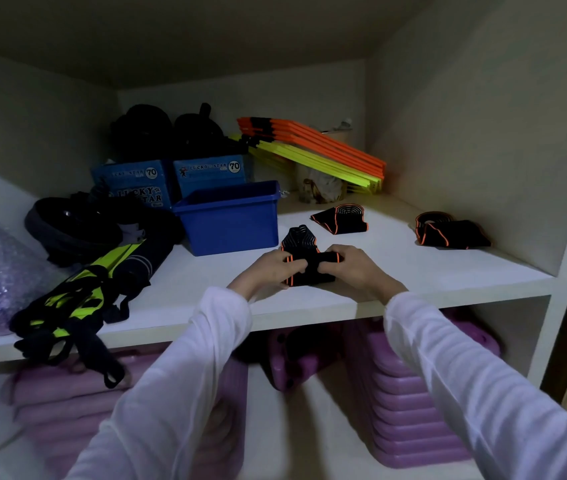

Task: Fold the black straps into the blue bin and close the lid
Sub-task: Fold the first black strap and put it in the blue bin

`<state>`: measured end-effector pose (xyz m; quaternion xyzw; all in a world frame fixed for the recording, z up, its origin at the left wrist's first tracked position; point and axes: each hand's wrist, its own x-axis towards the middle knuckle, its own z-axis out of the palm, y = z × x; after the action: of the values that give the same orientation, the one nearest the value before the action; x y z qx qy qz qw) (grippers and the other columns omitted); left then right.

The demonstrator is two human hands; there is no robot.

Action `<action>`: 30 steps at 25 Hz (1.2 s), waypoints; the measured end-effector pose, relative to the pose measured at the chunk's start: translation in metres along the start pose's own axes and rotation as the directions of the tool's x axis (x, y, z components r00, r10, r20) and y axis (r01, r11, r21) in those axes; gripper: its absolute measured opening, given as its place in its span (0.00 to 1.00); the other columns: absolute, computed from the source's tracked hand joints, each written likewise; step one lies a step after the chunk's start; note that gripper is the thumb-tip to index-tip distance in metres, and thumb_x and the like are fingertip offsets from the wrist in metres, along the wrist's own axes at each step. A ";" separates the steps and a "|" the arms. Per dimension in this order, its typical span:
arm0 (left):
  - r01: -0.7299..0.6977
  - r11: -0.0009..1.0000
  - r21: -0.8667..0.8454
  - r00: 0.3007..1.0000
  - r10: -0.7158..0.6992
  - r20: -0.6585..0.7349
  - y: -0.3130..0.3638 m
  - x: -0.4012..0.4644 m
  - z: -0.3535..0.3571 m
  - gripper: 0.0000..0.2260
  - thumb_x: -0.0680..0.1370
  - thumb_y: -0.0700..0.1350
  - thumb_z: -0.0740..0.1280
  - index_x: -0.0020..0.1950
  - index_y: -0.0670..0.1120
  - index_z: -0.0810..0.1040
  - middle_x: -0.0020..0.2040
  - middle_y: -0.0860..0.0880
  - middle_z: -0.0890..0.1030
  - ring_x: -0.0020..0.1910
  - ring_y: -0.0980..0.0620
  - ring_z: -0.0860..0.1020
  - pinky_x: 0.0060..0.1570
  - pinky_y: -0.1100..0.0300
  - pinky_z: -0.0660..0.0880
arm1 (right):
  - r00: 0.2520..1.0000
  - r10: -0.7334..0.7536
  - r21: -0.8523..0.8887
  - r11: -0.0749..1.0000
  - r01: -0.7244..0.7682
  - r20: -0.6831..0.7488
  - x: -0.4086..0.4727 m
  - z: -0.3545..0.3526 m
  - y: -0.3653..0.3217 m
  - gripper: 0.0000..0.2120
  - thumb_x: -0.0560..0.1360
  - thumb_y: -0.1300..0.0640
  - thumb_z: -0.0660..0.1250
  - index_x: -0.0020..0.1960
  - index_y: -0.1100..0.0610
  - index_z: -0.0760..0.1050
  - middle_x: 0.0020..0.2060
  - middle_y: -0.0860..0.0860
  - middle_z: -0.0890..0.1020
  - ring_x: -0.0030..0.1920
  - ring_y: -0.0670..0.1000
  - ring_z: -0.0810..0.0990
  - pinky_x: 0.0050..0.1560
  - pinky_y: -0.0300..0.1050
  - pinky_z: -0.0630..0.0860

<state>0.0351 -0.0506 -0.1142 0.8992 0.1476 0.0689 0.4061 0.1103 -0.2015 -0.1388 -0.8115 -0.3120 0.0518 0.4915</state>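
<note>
Both the left hand (271, 268) and right hand (351, 268) pinch one black strap (304, 259) near the shelf's (431, 268) front edge. Recommend square, tight folds before transfer; blue bin (230, 220) stands open just behind.

On the shelf (413, 271), the bin (230, 220) is set left of centre, with two boxes (171, 178) behind it. One strap (304, 261) is held just before the bin; two more straps (341, 220) (448, 232) are laid to its right.
</note>
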 end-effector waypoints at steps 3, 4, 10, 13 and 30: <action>0.050 0.994 -0.093 0.996 -0.056 -0.064 -0.001 0.001 0.002 0.10 0.75 0.47 0.63 0.34 0.49 0.74 0.37 0.48 0.76 0.36 0.51 0.77 0.37 0.63 0.78 | 0.998 0.056 0.277 0.959 -0.063 0.034 0.003 0.004 0.004 0.11 0.71 0.54 0.71 0.46 0.60 0.73 0.39 0.54 0.81 0.41 0.53 0.81 0.40 0.39 0.80; 0.061 0.993 -0.101 0.993 -0.071 -0.098 -0.002 0.002 0.003 0.11 0.76 0.47 0.63 0.34 0.49 0.73 0.38 0.48 0.76 0.34 0.53 0.76 0.32 0.67 0.76 | 0.997 0.073 0.321 0.944 -0.081 0.037 0.007 0.006 0.009 0.16 0.69 0.51 0.72 0.48 0.61 0.75 0.43 0.57 0.83 0.45 0.55 0.83 0.48 0.46 0.81; 0.135 0.991 0.015 0.977 -0.131 -0.169 -0.006 0.008 0.009 0.17 0.79 0.47 0.57 0.31 0.45 0.66 0.29 0.48 0.73 0.26 0.54 0.73 0.21 0.72 0.66 | 0.996 0.055 0.109 0.992 -0.063 0.072 0.013 0.009 0.012 0.13 0.79 0.53 0.60 0.52 0.61 0.78 0.40 0.52 0.80 0.44 0.51 0.78 0.48 0.44 0.75; 0.156 0.986 0.065 0.977 -0.144 -0.159 -0.001 0.007 0.011 0.13 0.80 0.45 0.55 0.37 0.42 0.68 0.31 0.47 0.72 0.27 0.53 0.72 0.27 0.65 0.65 | 0.991 0.083 0.014 0.996 -0.085 0.100 0.016 0.009 0.007 0.11 0.81 0.54 0.57 0.46 0.60 0.73 0.33 0.47 0.75 0.34 0.45 0.73 0.35 0.34 0.68; 0.229 0.955 -0.187 0.967 -0.245 -0.065 0.001 0.017 0.007 0.17 0.81 0.41 0.59 0.68 0.36 0.68 0.61 0.39 0.75 0.61 0.39 0.77 0.40 0.61 0.75 | 0.975 0.214 -0.070 0.973 -0.218 -0.060 0.034 0.016 0.007 0.16 0.77 0.47 0.63 0.48 0.61 0.73 0.42 0.52 0.74 0.41 0.52 0.75 0.34 0.39 0.65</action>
<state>0.0531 -0.0505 -0.1181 0.8312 0.2653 0.0718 0.4833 0.1343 -0.1731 -0.1454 -0.8598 -0.2106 0.0717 0.4596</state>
